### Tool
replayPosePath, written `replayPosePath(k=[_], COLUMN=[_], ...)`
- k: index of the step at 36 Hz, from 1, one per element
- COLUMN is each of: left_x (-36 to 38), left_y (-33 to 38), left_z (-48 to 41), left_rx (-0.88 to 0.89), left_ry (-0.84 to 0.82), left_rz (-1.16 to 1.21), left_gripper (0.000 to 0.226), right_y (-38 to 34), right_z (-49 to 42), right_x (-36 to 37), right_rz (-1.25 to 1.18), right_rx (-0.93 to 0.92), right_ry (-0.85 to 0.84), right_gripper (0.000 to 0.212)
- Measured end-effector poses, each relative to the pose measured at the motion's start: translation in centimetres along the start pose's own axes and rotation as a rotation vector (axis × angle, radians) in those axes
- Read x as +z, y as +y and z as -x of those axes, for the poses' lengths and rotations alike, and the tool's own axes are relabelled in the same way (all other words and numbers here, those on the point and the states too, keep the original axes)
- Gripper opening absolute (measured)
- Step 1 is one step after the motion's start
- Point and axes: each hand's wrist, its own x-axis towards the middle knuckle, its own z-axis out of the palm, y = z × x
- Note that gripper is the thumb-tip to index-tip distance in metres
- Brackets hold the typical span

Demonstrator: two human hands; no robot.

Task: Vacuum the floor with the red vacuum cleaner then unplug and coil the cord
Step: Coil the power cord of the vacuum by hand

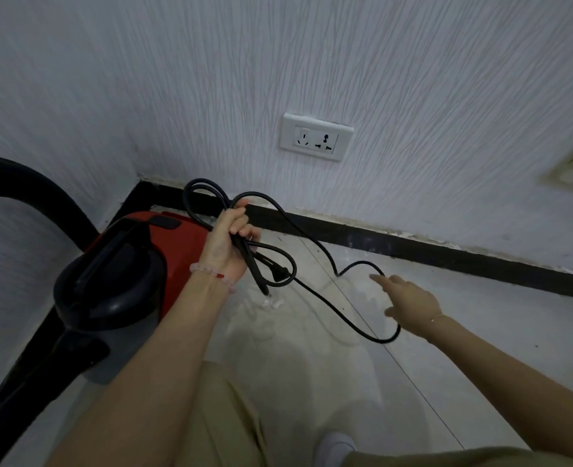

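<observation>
Cord point(325, 299) black, part-looped in left hand point(226, 244), rest on floor point(480, 332).

Coiled cord point(312, 291) in left hand point(229, 241), unplugged

1. Left hand point(226, 242): bare, no glove. Wrist carries a bracelet point(212, 276) of pale, translucent round beads with one small red piece among them.
2. Left forearm bare up to the frame edge; no sleeve visible.
3. Right hand point(409, 298): bare, no glove. Wrist carries a thin, fine chain bracelet point(437, 318) with a tiny bead or clasp; detail too small to resolve.
4. Right forearm bare, no sleeve in view.
5. Legs: khaki/tan trousers point(224, 416), loose fabric with soft folds.
6. Foot: white shoe point(335, 444), rounded toe, partly visible.
</observation>
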Motion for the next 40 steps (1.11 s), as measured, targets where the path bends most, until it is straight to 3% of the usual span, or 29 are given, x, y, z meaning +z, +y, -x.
replayPosePath(k=[5, 7, 9, 12, 14, 16, 18, 21, 23, 27, 31, 34, 37, 40], left_x=[0.6, 1.1, 1.4, 1.6, 1.5, 1.5, 1.6, 2.0, 2.1, 1.7, 0.4, -0.1, -0.1, 0.3], left_y=[0.1, 0.2, 0.3, 0.3, 0.1, 0.0, 0.0, -0.1, -0.2, 0.5, 1.1, 0.3, -1.0, -2.3], left_z=[0.6, 1.0, 1.4, 1.6, 1.6, 1.7, 1.9, 2.2, 2.4, 2.1, 1.2, 0.2, 0.0, 0.1], left_rx=[-0.061, -0.075, -0.08, -0.081, -0.084, -0.092, -0.104, -0.125, -0.144, -0.117, -0.027, 0.053, 0.083, 0.027], left_ry=[-0.08, -0.14, -0.188, -0.197, -0.187, -0.198, -0.228, -0.268, -0.299, -0.324, -0.175, 0.038, 0.145, 0.108], left_rz=[-0.002, -0.005, 0.004, -0.061, -0.139, -0.201, -0.241, -0.28, -0.263, -0.085, -0.05, -0.28, -0.738, -0.922], left_gripper=[0.025, 0.025, 0.025, 0.025, 0.026, 0.028, 0.029, 0.034, 0.04, 0.034, 0.028, 0.021, 0.006, 0.029], right_y=[0.7, 0.5, 0.1, -0.7, -1.6, -3.0, -4.7, -7.0, -8.0, -8.2, -6.1, -5.7, -6.9, -8.6], right_z=[-0.1, -0.6, -0.8, -0.6, -0.3, -0.2, -0.3, -0.8, -1.4, -2.0, -1.8, -1.5, -0.8, 0.0], right_x=[-0.4, -0.7, -1.3, -2.9, -4.1, -5.4, -6.6, -7.4, -6.9, -4.9, -3.7, -3.7, -4.7, -5.9], right_rz=[0.196, 0.094, -0.196, -0.569, -0.552, -0.624, -0.74, -0.748, -0.681, -0.632, -0.713, -0.944, -1.042, -1.073], right_rx=[0.19, 0.188, 0.184, 0.204, 0.128, -0.017, -0.179, -0.378, -0.462, -0.431, -0.356, -0.269, -0.229, -0.273], right_ry=[-0.164, -0.17, -0.149, 0.113, 0.391, 0.524, 0.467, 0.234, 0.105, -0.044, 0.011, 0.156, 0.297, 0.322], right_gripper=[0.061, 0.048, 0.041, 0.029, 0.02, 0.019, 0.043, 0.072, 0.063, 0.017, 0.022, 0.023, 0.024, 0.026])
